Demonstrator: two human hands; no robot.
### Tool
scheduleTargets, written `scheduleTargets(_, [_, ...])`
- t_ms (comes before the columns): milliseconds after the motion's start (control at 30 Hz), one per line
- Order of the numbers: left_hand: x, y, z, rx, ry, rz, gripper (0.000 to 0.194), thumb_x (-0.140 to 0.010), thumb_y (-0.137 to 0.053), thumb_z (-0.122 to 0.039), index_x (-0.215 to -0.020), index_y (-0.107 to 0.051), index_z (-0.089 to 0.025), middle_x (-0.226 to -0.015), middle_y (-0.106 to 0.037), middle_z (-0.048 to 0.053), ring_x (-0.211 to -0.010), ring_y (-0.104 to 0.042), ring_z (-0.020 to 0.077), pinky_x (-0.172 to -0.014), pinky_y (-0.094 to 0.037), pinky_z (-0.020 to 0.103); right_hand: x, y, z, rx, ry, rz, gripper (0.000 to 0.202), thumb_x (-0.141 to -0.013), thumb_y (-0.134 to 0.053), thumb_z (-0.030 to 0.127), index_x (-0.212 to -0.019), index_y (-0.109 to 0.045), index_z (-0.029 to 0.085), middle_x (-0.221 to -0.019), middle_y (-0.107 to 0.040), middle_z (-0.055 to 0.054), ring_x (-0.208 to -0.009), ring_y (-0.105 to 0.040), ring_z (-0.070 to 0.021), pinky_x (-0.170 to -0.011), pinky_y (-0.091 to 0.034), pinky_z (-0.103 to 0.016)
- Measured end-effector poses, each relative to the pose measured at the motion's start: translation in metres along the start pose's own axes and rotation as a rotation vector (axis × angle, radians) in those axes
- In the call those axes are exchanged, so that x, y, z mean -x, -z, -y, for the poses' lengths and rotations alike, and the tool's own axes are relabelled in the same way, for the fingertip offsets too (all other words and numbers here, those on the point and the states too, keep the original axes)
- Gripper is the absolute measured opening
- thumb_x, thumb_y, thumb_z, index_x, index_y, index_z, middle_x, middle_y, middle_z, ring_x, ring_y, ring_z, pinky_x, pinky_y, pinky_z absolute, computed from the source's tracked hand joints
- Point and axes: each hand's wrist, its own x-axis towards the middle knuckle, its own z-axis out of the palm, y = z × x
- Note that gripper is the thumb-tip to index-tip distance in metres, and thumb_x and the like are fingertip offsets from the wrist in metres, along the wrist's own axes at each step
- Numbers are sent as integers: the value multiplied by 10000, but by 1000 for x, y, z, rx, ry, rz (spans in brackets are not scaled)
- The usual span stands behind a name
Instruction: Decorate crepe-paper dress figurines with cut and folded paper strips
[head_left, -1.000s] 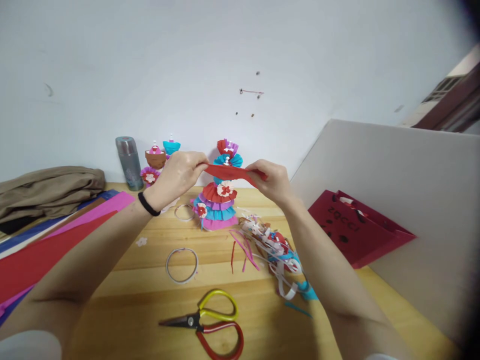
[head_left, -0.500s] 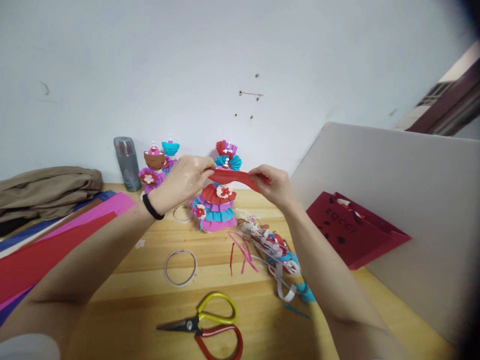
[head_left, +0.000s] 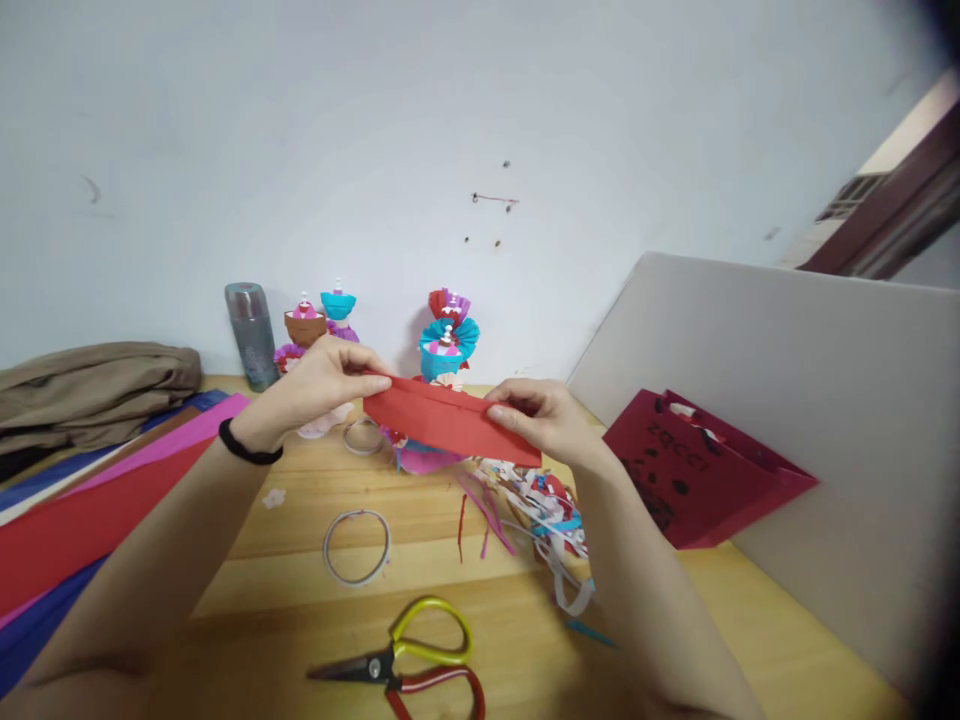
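A strip of red crepe paper (head_left: pixel 450 418) is stretched between my two hands above the table, its flat side facing me. My left hand (head_left: pixel 322 385) pinches its left end with the thumb on top. Near the other end, my right hand (head_left: pixel 544 415) grips the upper edge between thumb and fingers. Behind the strip stands a tiered paper doll (head_left: pixel 448 350), its lower part mostly covered. Scissors (head_left: pixel 397 655) with one yellow and one red handle lie spread on the table below. A roll of narrow tape (head_left: pixel 357 548) lies left of centre.
A grey flask (head_left: pixel 252 335) and smaller paper figures (head_left: pixel 306 325) stand by the wall. Coloured paper sheets (head_left: pixel 112 490) and brown cloth (head_left: pixel 97 395) lie left. Paper scraps (head_left: pixel 555 530) heap beneath my right forearm. A red bag (head_left: pixel 697 470) leans against a white board (head_left: pixel 825 400).
Both hands have come lower and nearer, the left also moving leftward. The red strip, narrow and curved before, now shows its broad face and hides the doll's skirt.
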Motion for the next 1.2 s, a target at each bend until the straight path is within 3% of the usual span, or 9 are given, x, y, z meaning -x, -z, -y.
scheduleTargets(167, [8, 0, 6, 147, 122, 30, 150, -687, -747, -289, -698, -753, -139, -674, -701, 30, -632, -592, 123, -607, -450, 231, 7, -10, 3, -29, -55, -29, 303, -834, -626, 433, -746, -671, 146, -636, -576, -10, -571, -457, -110, -509, -348, -237])
scheduleTargets(567, [11, -4, 32, 495, 258, 40, 207, -614, -824, -289, -659, -718, -117, -671, -676, 31, -621, -591, 105, -613, -453, 215, 13, -28, 0, 50, -43, 31, 312, -871, -552, 395, -699, -643, 152, -650, -588, -22, -598, -487, -129, -547, -375, -251])
scheduleTargets(767, [15, -2, 29, 384, 238, 64, 182, -633, -783, -261, -609, -679, -114, -591, -607, -1, -546, -500, 79, -531, -381, 196, 19, -29, 6, 87, -11, 36, 313, -876, -558, 389, -698, -664, 155, -619, -604, -19, -561, -492, -124, -528, -365, -248])
scheduleTargets(1033, [46, 25, 5, 231, 259, 147, 193, -739, -741, -297, -680, -672, -127, -636, -621, -4, -608, -545, 85, -602, -432, 184, 28, -48, 31, -14, 6, 186, 261, -853, -595, 377, -721, -696, 174, -616, -642, -19, -557, -534, -131, -518, -386, -248])
scheduleTargets(1100, [60, 32, 2, 199, 310, 165, 188, -758, -728, -292, -685, -666, -131, -656, -625, -4, -623, -551, 85, -610, -435, 177, 27, -48, 33, -18, -4, 144, 244, -843, -611, 384, -743, -705, 182, -641, -667, -25, -572, -567, -143, -537, -419, -259])
scheduleTargets(1200, [83, 42, -2, 189, 365, 222, 202, -777, -717, -311, -691, -665, -135, -642, -623, -3, -618, -560, 97, -600, -443, 180, 12, -39, 29, -30, -45, -123, 218, -817, -636, 401, -768, -695, 197, -658, -680, -25, -556, -591, -156, -549, -458, -284])
